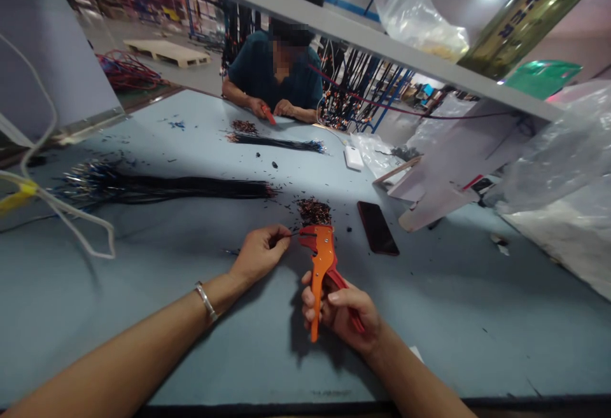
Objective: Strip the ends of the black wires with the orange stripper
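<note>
My right hand (351,313) is wrapped round the handles of an orange and red wire stripper (324,249), its jaws pointing left. Between the fingertips of my left hand (261,252) is a thin dark wire (294,235), whose end reaches the stripper's jaws. Whether the jaws are closed on it, I cannot tell. Just beyond the tool lies a pile of short wire scraps (314,210). A long bundle of black wires (191,188) stretches across the table to the left, with blue and silvery ends at its far left.
Right of the scraps lies a dark phone (378,227). Across the table (229,361) a co-worker (274,74) holds a red tool near another wire bundle (277,142). A white cable (71,214) hangs at left. A shelf beam (353,30) crosses above; plastic bags (563,151) are at right.
</note>
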